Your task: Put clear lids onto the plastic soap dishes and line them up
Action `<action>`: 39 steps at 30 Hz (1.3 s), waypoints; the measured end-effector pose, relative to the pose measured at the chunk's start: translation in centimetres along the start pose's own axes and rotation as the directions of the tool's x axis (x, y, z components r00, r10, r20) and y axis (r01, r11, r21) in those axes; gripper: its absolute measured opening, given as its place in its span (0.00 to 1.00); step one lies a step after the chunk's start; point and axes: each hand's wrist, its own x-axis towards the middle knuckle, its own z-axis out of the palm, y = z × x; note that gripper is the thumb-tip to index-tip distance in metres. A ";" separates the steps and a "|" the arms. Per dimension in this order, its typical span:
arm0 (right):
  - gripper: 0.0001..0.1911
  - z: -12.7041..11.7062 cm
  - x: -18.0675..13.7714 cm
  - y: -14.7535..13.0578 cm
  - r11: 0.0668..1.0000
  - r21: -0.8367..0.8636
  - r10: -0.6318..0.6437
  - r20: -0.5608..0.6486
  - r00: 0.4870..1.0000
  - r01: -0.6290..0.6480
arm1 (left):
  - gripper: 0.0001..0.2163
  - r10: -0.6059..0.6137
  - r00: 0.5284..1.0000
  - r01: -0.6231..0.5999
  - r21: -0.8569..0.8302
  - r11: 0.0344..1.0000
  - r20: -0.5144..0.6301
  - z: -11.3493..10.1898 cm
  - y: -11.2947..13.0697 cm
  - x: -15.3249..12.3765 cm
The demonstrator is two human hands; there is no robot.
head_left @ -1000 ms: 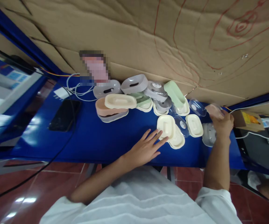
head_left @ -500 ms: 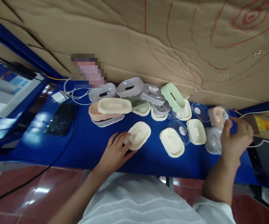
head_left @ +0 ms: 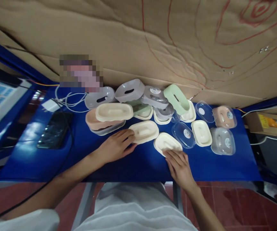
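Left hand (head_left: 115, 148): flat and unclenched, fingertips laid against the near-left edge of a cream insert tray (head_left: 144, 131); nothing is enclosed in the palm. Right hand (head_left: 180, 166): likewise spread flat, fingers resting on the near rim of a second cream tray (head_left: 167, 142), pressing on it rather than grasping it. The two trays lie side by side on the blue table (head_left: 133, 163), close to its front edge, their ends nearly touching. Half a second ago they lay well apart, and the right hand was far to the right at the pink lidded dish (head_left: 224, 117). That dish now stands free beside a grey lidded dish (head_left: 222, 141), so the work appears to have shifted from the lidded dishes to the pair of trays. Just beyond the second tray lie a loose clear lid (head_left: 183, 134) and a third cream tray (head_left: 201, 133). Farther back, a pink-and-cream stack (head_left: 107, 117) and a green dish (head_left: 177, 95) sit against the cardboard wall (head_left: 138, 41).
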 end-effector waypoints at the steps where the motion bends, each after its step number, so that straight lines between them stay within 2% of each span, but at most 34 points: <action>1: 0.25 0.0 0.4 -0.2 1.000 0.020 -0.022 0.012 1.000 0.022 | 0.06 0.014 0.999 -0.014 -0.017 1.000 -0.034 0.0 -0.1 0.0; 5: 0.25 -0.2 2.5 -0.6 0.988 0.090 -0.132 0.050 0.990 0.127 | 0.06 0.007 0.998 -0.011 -0.062 0.998 -0.070 0.0 -0.4 -0.8; 7: 0.23 -0.7 3.2 0.1 0.983 0.095 -0.162 0.014 0.987 0.160 | 0.07 -0.024 0.999 0.021 -0.060 0.998 -0.047 0.2 -0.5 -1.4; 9: 0.22 -1.3 3.6 1.2 0.993 0.048 -0.100 -0.081 0.992 0.104 | 0.07 -0.051 0.998 0.049 -0.041 0.998 -0.032 0.5 -0.6 -1.8; 12: 0.22 -1.7 3.6 2.3 0.998 -0.038 0.044 -0.194 0.980 -0.052 | 0.09 -0.038 0.998 0.038 0.011 0.999 -0.042 0.9 -0.7 -1.8; 14: 0.21 -1.2 3.5 2.1 0.998 -0.045 0.044 -0.177 0.983 -0.052 | 0.10 -0.012 0.998 0.016 0.064 0.998 -0.062 0.8 -0.7 -1.5; 16: 0.21 0.0 3.4 1.0 1.000 -0.012 -0.004 -0.124 0.992 0.002 | 0.09 0.020 0.996 -0.010 0.107 0.994 -0.089 0.3 -0.7 -1.4; 19: 0.21 1.8 3.4 -0.9 0.997 0.040 -0.069 -0.034 0.997 0.070 | 0.09 0.062 0.986 -0.035 0.167 0.985 -0.158 -1.6 -0.7 -1.7; 20: 0.21 2.2 3.5 -1.3 0.996 0.052 -0.077 -0.018 0.997 0.078 | 0.10 0.051 0.980 -0.011 0.200 0.980 -0.195 -2.4 -0.7 -2.0; 22: 0.21 2.7 3.7 -1.8 0.993 0.081 -0.084 -0.008 0.996 0.084 | 0.13 -0.050 0.956 0.131 0.265 0.955 -0.289 -4.0 -1.0 -2.6; 25: 0.21 2.9 4.4 -2.5 0.983 0.148 -0.108 -0.006 0.994 0.107 | 0.15 -0.299 0.865 0.423 0.265 0.867 -0.403 -5.7 -1.9 -3.5; 27: 0.19 3.1 5.0 -3.3 0.969 0.195 -0.154 0.006 0.988 0.150 | 0.18 -0.411 0.820 0.521 0.222 0.824 -0.399 -6.1 -2.7 -4.1; 30: 0.16 3.8 5.9 -4.8 0.949 0.240 -0.215 0.024 0.976 0.203 | 0.14 -0.441 0.836 0.508 0.156 0.847 -0.328 -6.1 -3.6 -4.8; 33: 0.15 4.2 6.6 -6.0 0.940 0.260 -0.240 0.044 0.970 0.221 | 0.08 -0.413 0.849 0.466 0.100 0.879 -0.331 -6.1 -3.5 -5.2; 37: 0.18 4.3 7.2 -6.6 0.939 0.284 -0.224 0.068 0.972 0.196 | 0.07 -0.334 0.844 0.389 0.051 0.920 -0.420 -6.5 -1.5 -4.9; 39: 0.20 4.3 7.2 -6.4 0.947 0.277 -0.188 0.068 0.980 0.163 | 0.08 -0.299 0.858 0.328 -0.002 0.945 -0.417 -6.2 0.0 -4.8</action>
